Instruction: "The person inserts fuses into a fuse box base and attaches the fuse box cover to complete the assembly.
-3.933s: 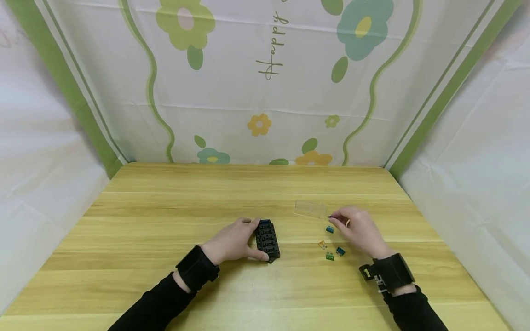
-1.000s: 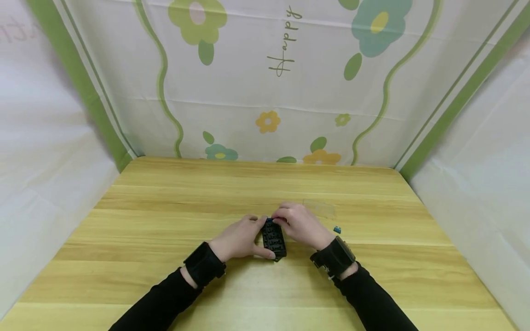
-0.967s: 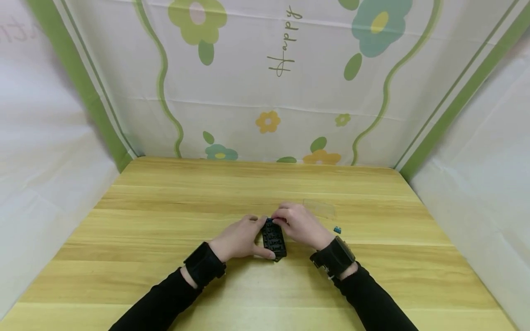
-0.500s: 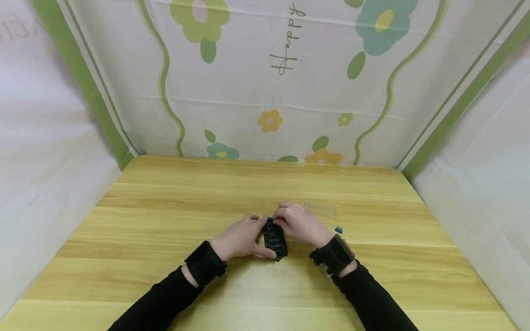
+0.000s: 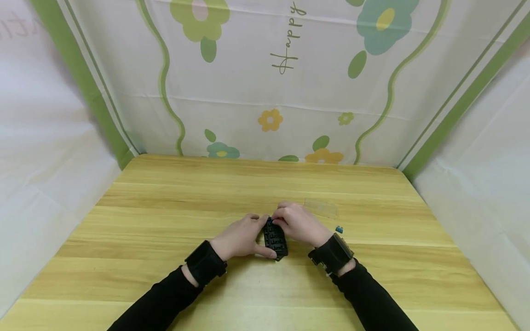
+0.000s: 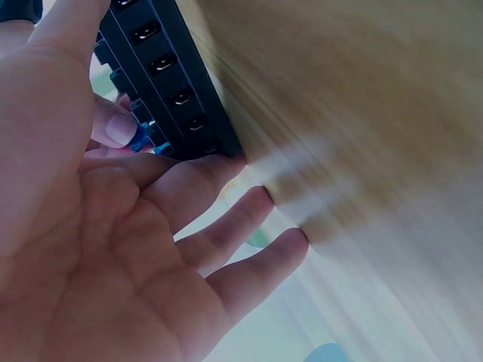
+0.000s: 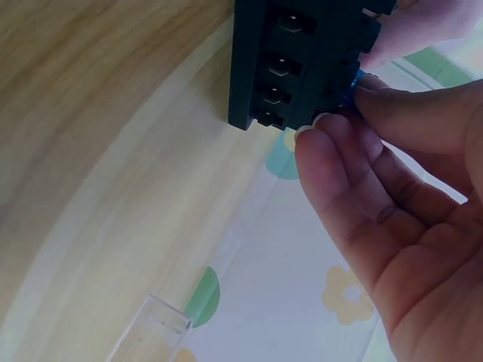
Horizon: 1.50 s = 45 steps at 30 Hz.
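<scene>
Plainly, we find the black block (image 5: 276, 240) near the middle of the table (image 5: 124, 276), an oblong with moulded rows across its top and recessed openings along its side, several showing a bright glint inside. We record the left hand (image 5: 240, 236) gripping it by both ends, and the right hand (image 5: 300, 223) pinching a small blue piece (image 7: 352, 94) at its far end. A loose blue piece (image 5: 339, 229) and a clear plastic part (image 5: 321, 208) lie to the right.

Reading "Happy" (image 5: 287, 39) sideways on the flowered cloth (image 5: 232, 73) at twelve o'clock; showing unclear lettering (image 5: 18, 30) on the side cloth (image 5: 45, 115) at ten.
</scene>
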Available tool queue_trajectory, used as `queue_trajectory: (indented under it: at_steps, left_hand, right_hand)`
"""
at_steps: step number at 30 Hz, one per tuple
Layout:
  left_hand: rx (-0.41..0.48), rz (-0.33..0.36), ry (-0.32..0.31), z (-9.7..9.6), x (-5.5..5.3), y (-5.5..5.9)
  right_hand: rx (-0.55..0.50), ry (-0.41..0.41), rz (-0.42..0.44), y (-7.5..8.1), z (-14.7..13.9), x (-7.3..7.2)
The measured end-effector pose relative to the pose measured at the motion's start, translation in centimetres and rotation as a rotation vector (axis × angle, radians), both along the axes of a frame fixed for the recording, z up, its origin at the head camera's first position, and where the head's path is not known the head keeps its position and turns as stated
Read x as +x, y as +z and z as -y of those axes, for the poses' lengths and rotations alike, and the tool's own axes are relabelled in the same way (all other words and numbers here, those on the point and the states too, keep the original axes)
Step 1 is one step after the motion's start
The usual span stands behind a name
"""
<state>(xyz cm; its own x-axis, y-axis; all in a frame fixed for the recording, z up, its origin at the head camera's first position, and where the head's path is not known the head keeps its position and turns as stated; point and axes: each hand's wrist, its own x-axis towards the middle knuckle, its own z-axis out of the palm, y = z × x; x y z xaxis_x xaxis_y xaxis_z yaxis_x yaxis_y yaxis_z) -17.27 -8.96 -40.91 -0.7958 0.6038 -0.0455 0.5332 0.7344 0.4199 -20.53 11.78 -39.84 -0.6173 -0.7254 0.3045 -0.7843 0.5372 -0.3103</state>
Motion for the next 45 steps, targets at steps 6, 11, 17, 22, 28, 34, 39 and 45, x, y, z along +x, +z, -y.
queue_trajectory:
  at_steps: [6,11,17,22,28,34,39,45]
  left_hand:
    - [0.004,-0.002,-0.001,-0.07,-0.07,0.07]
    - [0.004,-0.003,-0.001,-0.09,-0.15,0.07]
    - [-0.001,-0.009,-0.004,-0.12,-0.15,0.1]
    - [0.002,-0.003,-0.001,-0.1,-0.1,0.17]
    - [0.002,-0.002,0.0,-0.08,-0.02,0.31]
    - [0.001,-0.004,0.003,-0.09,0.04,0.3]
    - [0.006,0.006,0.002,-0.11,0.06,0.14]
    - [0.012,0.001,-0.001,-0.07,0.13,0.09]
  right_hand:
    - [0.006,-0.009,0.012,0.04,0.03,-0.2]
    - [0.014,-0.014,0.006,0.05,-0.01,-0.3]
    - [0.023,-0.017,-0.015,0.07,-0.05,-0.19]
    - [0.062,-0.038,-0.046,0.24,0.17,0.01]
    - [0.113,-0.053,-0.075,0.33,0.4,0.18]
    - [0.127,-0.055,-0.098,0.4,0.54,0.38]
    - [0.157,-0.056,-0.123,0.42,0.74,0.48]
    - [0.147,-0.046,-0.126,0.4,0.87,0.44]
